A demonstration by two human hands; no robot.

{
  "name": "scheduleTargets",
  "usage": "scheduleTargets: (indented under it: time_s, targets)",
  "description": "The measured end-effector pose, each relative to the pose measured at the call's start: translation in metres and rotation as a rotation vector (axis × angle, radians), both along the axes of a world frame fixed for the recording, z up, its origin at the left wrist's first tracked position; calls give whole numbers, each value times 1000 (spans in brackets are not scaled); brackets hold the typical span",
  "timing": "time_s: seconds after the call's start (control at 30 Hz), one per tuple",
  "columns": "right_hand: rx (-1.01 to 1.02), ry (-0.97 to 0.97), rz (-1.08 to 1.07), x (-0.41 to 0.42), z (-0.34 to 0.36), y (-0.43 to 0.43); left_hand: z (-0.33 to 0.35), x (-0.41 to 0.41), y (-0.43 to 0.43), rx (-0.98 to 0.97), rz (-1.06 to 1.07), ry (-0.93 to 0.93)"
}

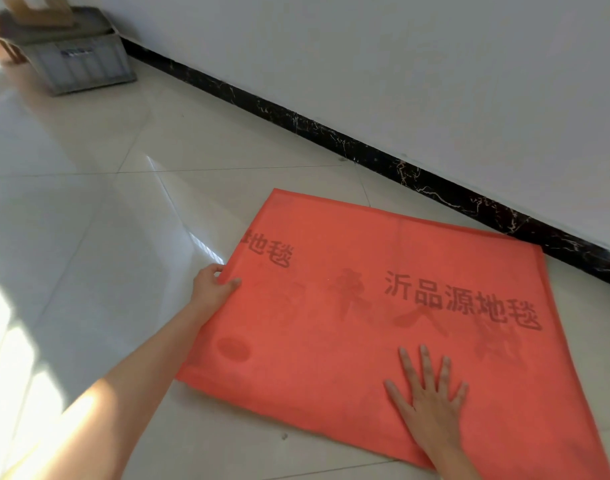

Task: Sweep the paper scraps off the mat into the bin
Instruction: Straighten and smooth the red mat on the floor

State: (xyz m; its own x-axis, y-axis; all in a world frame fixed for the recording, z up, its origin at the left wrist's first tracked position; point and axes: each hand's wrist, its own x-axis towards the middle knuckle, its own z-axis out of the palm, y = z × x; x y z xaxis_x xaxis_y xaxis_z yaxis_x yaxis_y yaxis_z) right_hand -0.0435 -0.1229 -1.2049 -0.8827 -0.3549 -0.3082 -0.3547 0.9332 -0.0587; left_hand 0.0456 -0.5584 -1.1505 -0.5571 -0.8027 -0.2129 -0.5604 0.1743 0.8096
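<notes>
While the red mat (383,306) lies on the tiled floor (106,220) beside the wall, we pinch its left edge with our left hand (212,284). Our right hand (430,400) presses flat on its near part, fingers spread, gripping nothing.

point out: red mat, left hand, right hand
red mat (366,323): head view, bare middle of its surface.
left hand (212,285): head view, back of the hand, pinching the mat's left edge.
right hand (431,403): head view, back of the hand, flat on the mat.

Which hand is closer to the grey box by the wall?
Left. The left hand grips the red mat's left edge, on the side toward the grey box. The right hand lies flat farther away.
</notes>
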Motion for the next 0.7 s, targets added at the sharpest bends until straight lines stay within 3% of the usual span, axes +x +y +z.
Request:
scheduleTargets:
  time_s: [0.2, 0.47, 0.7]
  targets:
    - [-32, -19, -6, -14, 13, -16, 22, 20, -18, -62, 91, 57]
    - [-67, 45, 19, -50, 43, -56, 38, 106, -67, -102, 304, 108]
    - [-5, 22, 162, -41, 50, -122, 35, 180, -101, -109, 477, 133]
